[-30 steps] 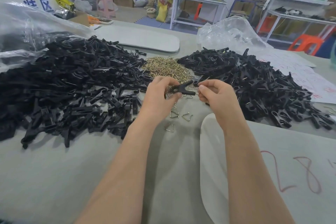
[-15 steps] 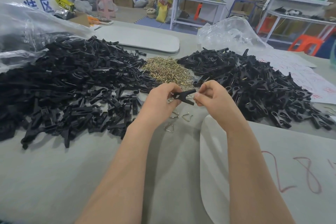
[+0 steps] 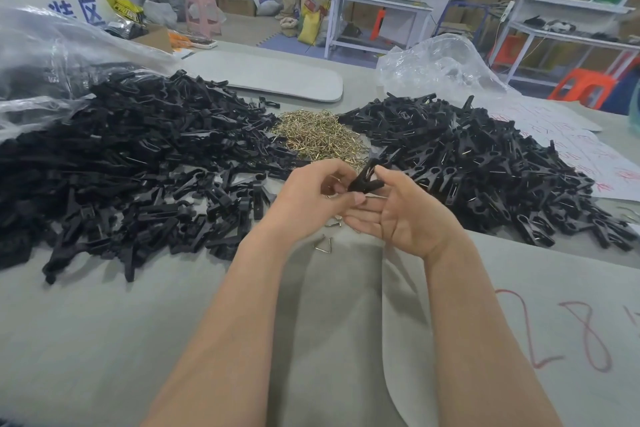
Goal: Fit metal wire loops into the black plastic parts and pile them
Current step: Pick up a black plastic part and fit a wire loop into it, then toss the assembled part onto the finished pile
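My left hand (image 3: 311, 198) and my right hand (image 3: 398, 218) meet above the table's middle. Between them sits one black plastic part (image 3: 363, 178), tilted up, pinched by my left thumb and fingers; my right hand lies palm up under it with its fingers spread, thumb against the part. A large heap of black plastic parts (image 3: 131, 156) lies to the left. A second heap of black parts with wire showing (image 3: 485, 163) lies to the right. A brassy pile of metal wire loops (image 3: 322, 135) sits between the heaps. Loose loops (image 3: 323, 244) lie below my hands.
Grey cloth covers the table (image 3: 104, 340). A white sheet with red writing (image 3: 554, 340) lies at the front right. Clear plastic bags sit at the far left (image 3: 52, 52) and back right (image 3: 440, 69). A grey board (image 3: 270, 76) lies behind the heaps.
Both hands have dropped slightly toward me. The black part has turned from lying level to pointing up, and my right hand has opened from a pinch to a palm-up spread.
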The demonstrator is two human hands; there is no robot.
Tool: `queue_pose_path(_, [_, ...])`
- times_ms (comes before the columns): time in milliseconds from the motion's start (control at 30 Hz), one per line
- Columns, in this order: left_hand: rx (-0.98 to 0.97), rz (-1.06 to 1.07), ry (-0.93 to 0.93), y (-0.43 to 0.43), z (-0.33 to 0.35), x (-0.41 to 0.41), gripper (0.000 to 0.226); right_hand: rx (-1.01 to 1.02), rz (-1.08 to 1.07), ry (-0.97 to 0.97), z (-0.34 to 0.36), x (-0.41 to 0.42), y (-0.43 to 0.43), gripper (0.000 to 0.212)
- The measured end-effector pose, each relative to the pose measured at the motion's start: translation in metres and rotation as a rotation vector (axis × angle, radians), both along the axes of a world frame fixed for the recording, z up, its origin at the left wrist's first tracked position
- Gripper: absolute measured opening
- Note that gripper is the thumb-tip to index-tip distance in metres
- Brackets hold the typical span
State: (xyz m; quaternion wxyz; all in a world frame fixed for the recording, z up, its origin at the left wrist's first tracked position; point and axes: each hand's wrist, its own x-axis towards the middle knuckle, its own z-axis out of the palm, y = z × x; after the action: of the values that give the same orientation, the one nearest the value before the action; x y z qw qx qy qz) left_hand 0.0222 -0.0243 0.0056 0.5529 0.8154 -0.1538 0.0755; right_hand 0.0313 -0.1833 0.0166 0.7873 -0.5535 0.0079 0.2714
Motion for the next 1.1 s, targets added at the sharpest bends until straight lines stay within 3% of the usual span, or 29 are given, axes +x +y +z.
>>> queue_pose_path(200, [0.087, 0.008, -0.080, -0.001, 0.003, -0.002, 0.021, -0.002, 0.073, 0.012, -0.004, 0.000, -0.001, 0.069])
queue_pose_path(433, [0.100, -0.058, -0.083, -0.001, 0.006, -0.003, 0.028, 0.120, 0.029, -0.016, -0.012, 0.002, 0.001, 0.047])
queue_pose_path(733, [0.111, -0.063, -0.134, 0.000, 0.007, -0.004, 0.030, 0.075, -0.003, -0.068, -0.015, 0.003, 0.002, 0.032])
queue_pose_path(967, [0.062, -0.103, -0.104, 0.000, 0.006, -0.005, 0.033, 0.060, -0.003, -0.055, -0.013, 0.001, 0.004, 0.036])
queue_pose_path(1100, [0.060, -0.029, -0.073, 0.001, 0.003, -0.002, 0.030, -0.091, 0.016, -0.059, -0.007, 0.003, 0.003, 0.059])
